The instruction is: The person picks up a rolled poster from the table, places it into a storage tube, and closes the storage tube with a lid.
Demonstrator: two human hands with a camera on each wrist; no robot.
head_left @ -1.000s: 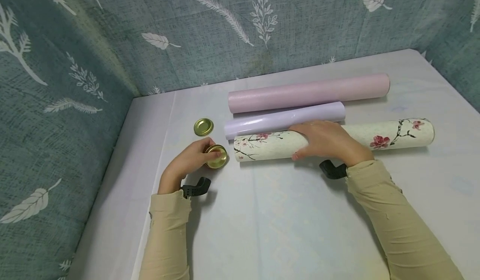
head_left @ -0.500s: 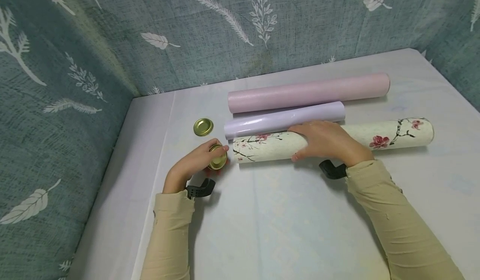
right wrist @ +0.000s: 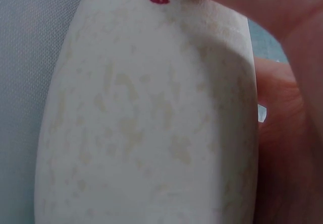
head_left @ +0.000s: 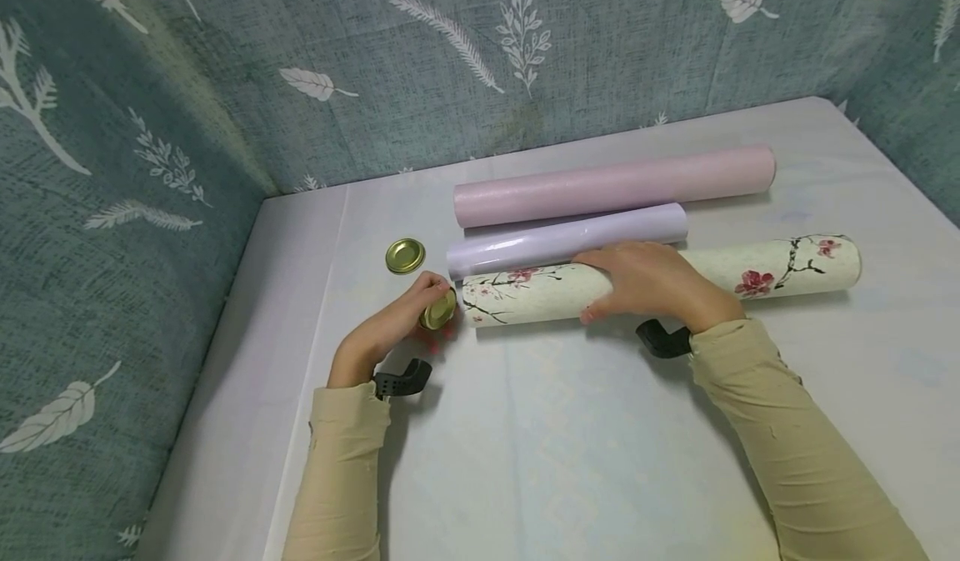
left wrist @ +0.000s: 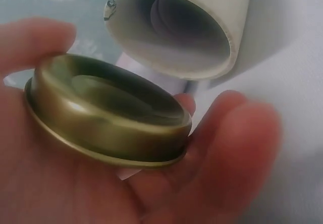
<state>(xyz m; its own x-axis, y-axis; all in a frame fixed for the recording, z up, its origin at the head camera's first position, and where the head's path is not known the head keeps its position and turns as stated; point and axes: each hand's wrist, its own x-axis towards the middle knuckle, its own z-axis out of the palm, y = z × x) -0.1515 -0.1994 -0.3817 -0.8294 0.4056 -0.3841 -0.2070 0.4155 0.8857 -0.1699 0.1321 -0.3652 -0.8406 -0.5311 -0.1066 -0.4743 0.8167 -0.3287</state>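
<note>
My left hand [head_left: 393,318] holds a round gold jar lid [head_left: 441,309] by its edge, tilted, close to the left end of a cream wallpaper roll [head_left: 532,296] with red blossoms and dark branches. The left wrist view shows the lid [left wrist: 108,143] between thumb and fingers, with the roll's hollow open end [left wrist: 171,37] facing it. Across the middle of that roll lies my right hand [head_left: 656,286], thumb on the near side and fingers over the top and far side. In the right wrist view the hand's grip partly covers the roll [right wrist: 136,118].
A second gold lid [head_left: 405,256] lies flat on the white-covered table [head_left: 585,428], behind my left hand. Behind the blossom roll lie a shiny lilac roll [head_left: 555,240] and a longer pink roll [head_left: 615,184]. A leaf-patterned green cloth [head_left: 420,86] hangs beyond the table.
My left hand has turned the gold lid from facing up to a steep tilt and brought it nearer the roll's open end. The right hand keeps its place on the roll.
</note>
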